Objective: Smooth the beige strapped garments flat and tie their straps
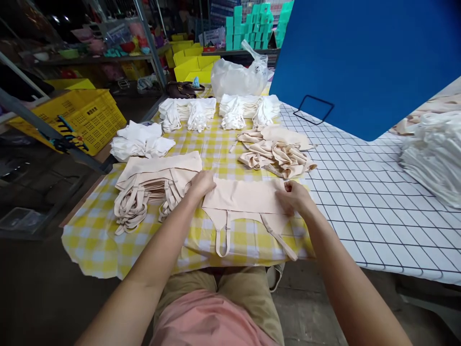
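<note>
Both hands flatten a beige garment [245,196] at the near edge of the tabletop [378,202].

The left hand [201,185] lies spread, its grip flat on the garment's left corner; the right hand [294,196] pinches the right edge, fingers pressed together. The straps hang over the near edge. A beige stack [154,185] lies just left of it, a crumpled beige pile [277,158] behind, and white bundles [219,113] toward the far edge.

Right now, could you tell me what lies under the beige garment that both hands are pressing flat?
Under the beige garment, held by the left hand and right hand, lies the yellow checked tablecloth, which shows around its hanging straps. Whatever lies directly beneath the fabric is hidden.
</note>
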The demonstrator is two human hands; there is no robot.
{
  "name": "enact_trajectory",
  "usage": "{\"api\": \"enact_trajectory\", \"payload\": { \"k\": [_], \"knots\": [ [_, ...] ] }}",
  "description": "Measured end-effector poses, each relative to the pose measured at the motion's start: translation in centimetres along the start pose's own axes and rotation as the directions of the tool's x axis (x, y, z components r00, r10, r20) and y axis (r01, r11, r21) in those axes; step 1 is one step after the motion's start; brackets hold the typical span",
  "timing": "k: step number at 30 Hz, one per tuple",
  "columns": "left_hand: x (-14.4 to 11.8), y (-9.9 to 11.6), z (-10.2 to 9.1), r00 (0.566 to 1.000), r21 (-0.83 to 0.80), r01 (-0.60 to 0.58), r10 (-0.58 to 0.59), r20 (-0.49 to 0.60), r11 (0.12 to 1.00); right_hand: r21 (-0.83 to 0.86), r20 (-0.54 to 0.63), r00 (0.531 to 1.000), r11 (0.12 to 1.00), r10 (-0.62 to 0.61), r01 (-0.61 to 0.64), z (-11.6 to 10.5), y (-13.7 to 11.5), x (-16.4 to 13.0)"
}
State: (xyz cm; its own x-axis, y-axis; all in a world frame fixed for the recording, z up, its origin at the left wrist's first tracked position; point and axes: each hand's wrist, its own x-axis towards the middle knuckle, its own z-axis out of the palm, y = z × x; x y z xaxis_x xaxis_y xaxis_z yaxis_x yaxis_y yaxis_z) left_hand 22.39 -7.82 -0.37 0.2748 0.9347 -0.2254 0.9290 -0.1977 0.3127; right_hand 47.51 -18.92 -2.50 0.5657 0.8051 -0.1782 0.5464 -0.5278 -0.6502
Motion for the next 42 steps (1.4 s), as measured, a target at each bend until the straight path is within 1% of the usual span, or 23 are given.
{"api": "enact_trajectory", "payload": {
  "k": [3,5,6,8,9,10,12,14,16,17,19,20,22,23,24,25,27,29,31,34,39,40,42],
  "knots": [
    [-0.7,0.0,0.3,0.999,0.038,-0.018,0.02,-0.032,0.999,0.216,0.12,0.993,0.976,0.0,-0.026,-0.3,0.1,-0.2],
    [-1.2,-0.1,0.5,0.996,0.0,-0.052,0.052,-0.078,0.999,0.361,0.193,0.981,0.929,0.015,-0.085,-0.5,0.2,-0.4],
    [-1.5,-0.2,0.5,0.993,-0.043,-0.067,0.063,-0.099,0.997,0.422,0.208,0.978,0.9,0.025,-0.112,-0.5,0.1,-0.5],
    [-1.7,-0.2,0.3,0.991,-0.152,-0.079,0.061,-0.123,0.985,0.519,0.198,0.98,0.846,0.016,-0.119,-0.7,-0.1,-0.7],
    [-1.8,-0.2,0.0,0.989,-0.2,-0.085,0.058,-0.138,0.976,0.549,0.178,0.984,0.831,-0.009,-0.092,-0.9,-0.3,-0.8],
    [-1.8,-0.2,-0.4,0.985,-0.238,-0.096,0.058,-0.165,0.966,0.565,0.144,0.989,0.824,-0.042,-0.047,-1.2,-0.6,-0.9],
    [-1.9,0.1,-1.5,0.963,-0.279,-0.148,0.073,-0.261,0.949,0.579,0.047,0.991,0.812,-0.127,0.077,-2.2,-1.4,-1.2],
    [-2.2,0.5,-3.1,0.909,-0.289,-0.243,0.114,-0.4,0.926,0.578,-0.075,0.977,0.789,-0.201,0.207,-3.6,-2.4,-1.6],
    [-2.9,0.7,-4.9,0.829,-0.279,-0.353,0.161,-0.536,0.893,0.566,-0.212,0.941,0.751,-0.266,0.34,-5.4,-3.2,-2.3],
    [-3.5,0.6,-5.7,0.788,-0.264,-0.404,0.187,-0.587,0.876,0.545,-0.274,0.913,0.733,-0.302,0.406,-6.2,-3.4,-2.8],
    [-4.8,-0.1,-6.6,0.72,-0.202,-0.496,0.27,-0.639,0.844,0.481,-0.348,0.852,0.706,-0.391,0.52,-7.6,-3.2,-3.9],
    [-5.6,-0.7,-6.6,0.692,-0.152,-0.542,0.336,-0.639,0.827,0.44,-0.347,0.828,0.704,-0.439,0.558,-8.0,-2.7,-4.5],
    [-7.3,-2.4,-5.4,0.637,-0.03,-0.634,0.5,-0.587,0.773,0.351,-0.254,0.811,0.731,-0.527,0.585,-8.0,-0.9,-5.7],
    [-8.1,-3.4,-4.2,0.604,0.032,-0.681,0.586,-0.541,0.731,0.309,-0.178,0.809,0.749,-0.56,0.586,-7.7,0.3,-6.3],
    [-8.9,-4.4,-2.8,0.582,0.077,-0.714,0.65,-0.489,0.696,0.267,-0.09,0.809,0.769,-0.581,0.581,-7.2,1.7,-6.9],
    [-9.7,-5.3,-1.3,0.565,0.108,-0.742,0.704,-0.43,0.662,0.226,-0.009,0.804,0.782,-0.595,0.581,-6.5,3.1,-7.5],
    [-11.3,-6.9,1.7,0.515,0.146,-0.801,0.793,-0.324,0.58,0.158,0.125,0.774,0.782,-0.621,0.602,-5.1,5.8,-8.7],
    [-12.6,-8.0,4.0,0.484,0.178,-0.828,0.837,-0.254,0.533,0.107,0.185,0.733,0.755,-0.654,0.647,-4.1,8.0,-9.9],
    [-13.6,-8.6,5.1,0.476,0.202,-0.833,0.853,-0.216,0.516,0.071,0.195,0.699,0.721,-0.688,0.69,-3.6,9.4,-10.8],
    [-14.2,-9.0,5.5,0.478,0.221,-0.827,0.854,-0.206,0.516,0.022,0.19,0.679,0.694,-0.71,0.72,-3.6,10.3,-11.6],
    [-14.2,-9.1,5.7,0.485,0.207,-0.819,0.838,-0.251,0.535,-0.038,0.156,0.677,0.68,-0.719,0.732,-3.5,10.5,-11.8],
    [-14.2,-9.1,5.8,0.491,0.186,-0.819,0.831,-0.262,0.542,-0.038,0.151,0.681,0.684,-0.717,0.729,-3.4,10.5,-11.9],
    [-14.2,-9.0,5.9,0.519,0.104,-0.821,0.81,-0.274,0.561,-0.028,0.144,0.693,0.697,-0.707,0.717,-3.4,10.3,-12.1]
  ]
}}
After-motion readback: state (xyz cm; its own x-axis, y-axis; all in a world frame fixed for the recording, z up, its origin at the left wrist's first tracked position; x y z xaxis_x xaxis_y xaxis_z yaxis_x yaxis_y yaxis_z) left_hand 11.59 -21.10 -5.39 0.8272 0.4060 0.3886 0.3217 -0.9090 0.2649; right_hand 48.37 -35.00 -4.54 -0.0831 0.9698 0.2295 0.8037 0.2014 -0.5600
